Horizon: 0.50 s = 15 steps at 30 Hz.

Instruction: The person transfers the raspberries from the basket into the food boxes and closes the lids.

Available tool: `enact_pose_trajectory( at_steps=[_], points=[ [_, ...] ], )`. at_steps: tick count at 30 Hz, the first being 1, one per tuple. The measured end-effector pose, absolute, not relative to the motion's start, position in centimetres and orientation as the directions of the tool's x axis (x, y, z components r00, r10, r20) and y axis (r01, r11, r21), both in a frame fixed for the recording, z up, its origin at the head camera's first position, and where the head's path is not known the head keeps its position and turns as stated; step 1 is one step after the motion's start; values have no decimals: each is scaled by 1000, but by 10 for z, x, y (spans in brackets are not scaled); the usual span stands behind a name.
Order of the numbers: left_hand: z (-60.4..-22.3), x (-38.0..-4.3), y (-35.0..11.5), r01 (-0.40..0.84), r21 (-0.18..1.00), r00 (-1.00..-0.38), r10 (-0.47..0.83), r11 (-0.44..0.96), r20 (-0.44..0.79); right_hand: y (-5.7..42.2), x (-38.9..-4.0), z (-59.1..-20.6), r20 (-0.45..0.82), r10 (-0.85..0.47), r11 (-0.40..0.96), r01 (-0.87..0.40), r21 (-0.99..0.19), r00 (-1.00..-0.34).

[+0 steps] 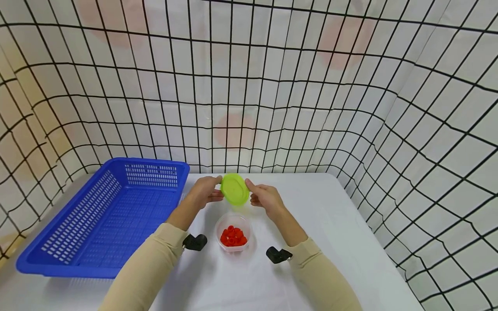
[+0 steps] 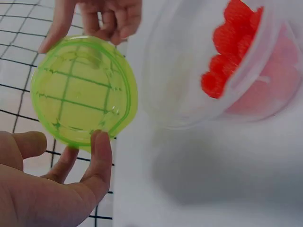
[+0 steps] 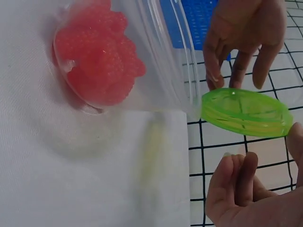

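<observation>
A round, translucent yellow-green lid (image 1: 235, 189) is held up between both hands, beyond a clear plastic container. My left hand (image 1: 202, 191) holds its left edge, with a fingertip over the rim in the left wrist view. At the opposite edge is my right hand (image 1: 268, 198), its thumb on the rim and its other fingers bent below. The right wrist view shows the lid (image 3: 246, 113) tilted nearly edge-on. Below the hands stands the uncovered clear container (image 1: 243, 220), with several red raspberries (image 1: 232, 236) inside, heaped toward the near side.
A blue perforated plastic basket (image 1: 91, 270) stands on the left of the white table (image 1: 330, 233). Black grid netting (image 1: 272, 103) over a pale backdrop closes off the back and sides. A black wrist camera (image 1: 195, 242) sits at the left cuff.
</observation>
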<state>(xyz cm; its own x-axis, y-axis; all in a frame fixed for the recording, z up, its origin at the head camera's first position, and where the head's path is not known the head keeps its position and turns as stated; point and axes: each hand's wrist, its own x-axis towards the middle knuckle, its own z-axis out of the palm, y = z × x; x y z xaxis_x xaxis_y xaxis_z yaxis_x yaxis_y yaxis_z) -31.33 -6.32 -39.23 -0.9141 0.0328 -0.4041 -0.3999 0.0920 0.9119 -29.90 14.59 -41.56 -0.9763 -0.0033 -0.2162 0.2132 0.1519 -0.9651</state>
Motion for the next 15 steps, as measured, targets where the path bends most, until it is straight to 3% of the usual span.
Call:
enact_pose_trajectory(
  at_steps=[9,15],
  points=[
    [-379,-308,-74,-361,931,-930,96,-59,-355,142,-290,-405,-267,-203,92,253,-963,-942],
    [-372,-305,-88,-322,943,-935,189,-88,-302,139,-288,-401,-273,-231,56,268,-962,-934]
  ],
)
